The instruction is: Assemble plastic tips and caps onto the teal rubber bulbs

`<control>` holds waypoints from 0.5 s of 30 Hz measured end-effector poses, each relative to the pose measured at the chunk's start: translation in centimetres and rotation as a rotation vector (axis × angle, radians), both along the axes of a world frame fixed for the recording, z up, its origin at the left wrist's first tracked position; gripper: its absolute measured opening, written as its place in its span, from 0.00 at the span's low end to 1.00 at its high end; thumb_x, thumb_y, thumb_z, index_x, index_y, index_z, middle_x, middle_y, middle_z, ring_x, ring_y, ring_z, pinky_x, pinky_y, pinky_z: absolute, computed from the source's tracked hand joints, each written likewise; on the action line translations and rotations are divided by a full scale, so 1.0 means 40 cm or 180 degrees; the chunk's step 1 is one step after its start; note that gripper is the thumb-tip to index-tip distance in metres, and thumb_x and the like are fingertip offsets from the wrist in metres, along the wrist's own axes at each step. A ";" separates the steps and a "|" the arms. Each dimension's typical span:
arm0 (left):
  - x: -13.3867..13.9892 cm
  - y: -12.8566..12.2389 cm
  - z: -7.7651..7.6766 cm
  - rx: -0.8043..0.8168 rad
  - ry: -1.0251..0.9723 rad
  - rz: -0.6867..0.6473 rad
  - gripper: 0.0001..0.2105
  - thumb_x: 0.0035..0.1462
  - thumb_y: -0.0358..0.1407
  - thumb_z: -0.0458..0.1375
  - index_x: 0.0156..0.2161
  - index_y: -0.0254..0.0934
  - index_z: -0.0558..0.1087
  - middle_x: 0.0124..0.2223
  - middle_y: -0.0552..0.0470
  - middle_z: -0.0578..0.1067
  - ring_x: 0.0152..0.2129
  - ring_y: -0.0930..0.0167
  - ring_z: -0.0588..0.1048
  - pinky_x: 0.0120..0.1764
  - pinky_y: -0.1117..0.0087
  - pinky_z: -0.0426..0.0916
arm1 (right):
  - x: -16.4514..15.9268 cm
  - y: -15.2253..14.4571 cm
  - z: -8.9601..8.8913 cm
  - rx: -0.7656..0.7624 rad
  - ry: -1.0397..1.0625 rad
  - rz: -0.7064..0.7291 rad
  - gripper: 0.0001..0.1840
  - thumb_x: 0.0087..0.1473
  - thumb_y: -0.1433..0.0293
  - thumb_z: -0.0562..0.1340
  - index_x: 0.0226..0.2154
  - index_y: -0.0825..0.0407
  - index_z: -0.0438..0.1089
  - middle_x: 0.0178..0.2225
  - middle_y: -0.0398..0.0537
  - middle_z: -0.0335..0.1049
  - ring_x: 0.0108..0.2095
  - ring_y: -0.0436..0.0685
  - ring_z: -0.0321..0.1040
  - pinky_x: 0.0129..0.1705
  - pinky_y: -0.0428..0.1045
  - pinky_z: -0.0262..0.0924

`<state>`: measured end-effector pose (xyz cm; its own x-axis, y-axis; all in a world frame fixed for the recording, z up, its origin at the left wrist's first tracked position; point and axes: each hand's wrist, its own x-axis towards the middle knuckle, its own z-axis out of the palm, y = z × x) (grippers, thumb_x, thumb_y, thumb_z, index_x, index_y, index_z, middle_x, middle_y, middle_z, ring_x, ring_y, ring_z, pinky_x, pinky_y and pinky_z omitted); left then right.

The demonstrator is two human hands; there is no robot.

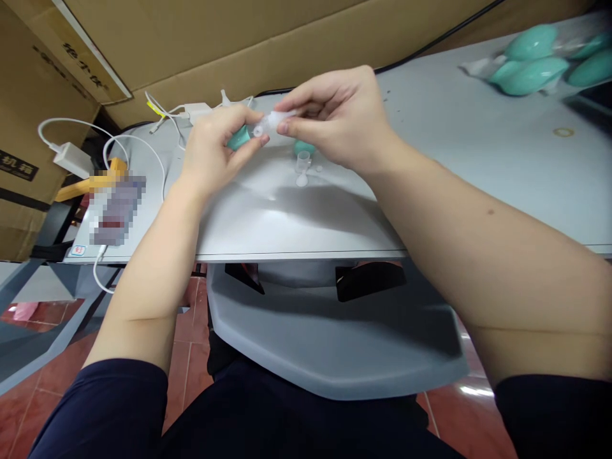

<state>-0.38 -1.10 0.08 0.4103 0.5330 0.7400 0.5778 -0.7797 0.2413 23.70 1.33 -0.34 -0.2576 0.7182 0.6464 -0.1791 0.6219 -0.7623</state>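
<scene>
Above the grey table, both of my hands come together at a small translucent plastic nozzle piece [275, 119]. My left hand [215, 146] is closed, pinching its left end between thumb and forefinger. My right hand [342, 118] pinches the other end, with the remaining fingers curled. A teal rounded bulb [238, 138] shows between my left thumb and forefinger; whether it joins the plastic piece I cannot tell. Below, on the table, lie a small clear plastic cup [303, 161] and a round translucent cap [301, 180]. Just behind the cup is another teal piece [304, 147], partly hidden.
Several teal bulbs [530, 70] in clear wrapping lie at the back right of the table [488, 191]. White cables and a charger [74, 159], an orange stand [90, 185] and a blurred-out phone [119, 210] are at left. Cardboard boxes [201, 44] stand behind.
</scene>
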 end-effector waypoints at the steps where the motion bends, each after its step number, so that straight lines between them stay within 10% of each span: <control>1: -0.002 0.003 -0.001 -0.0013 0.0028 -0.0009 0.26 0.72 0.68 0.60 0.47 0.48 0.80 0.42 0.49 0.86 0.38 0.59 0.81 0.45 0.51 0.76 | 0.000 -0.002 0.001 0.0044 -0.0009 -0.0047 0.20 0.48 0.85 0.75 0.34 0.42 0.89 0.35 0.42 0.85 0.34 0.55 0.77 0.40 0.52 0.74; 15: -0.006 -0.002 0.007 0.0083 0.0436 0.0116 0.14 0.71 0.55 0.63 0.45 0.49 0.82 0.42 0.45 0.86 0.37 0.53 0.82 0.43 0.48 0.75 | 0.012 -0.021 0.009 0.0245 -0.0233 -0.0309 0.27 0.50 0.94 0.75 0.34 0.44 0.90 0.36 0.39 0.87 0.38 0.57 0.85 0.44 0.52 0.79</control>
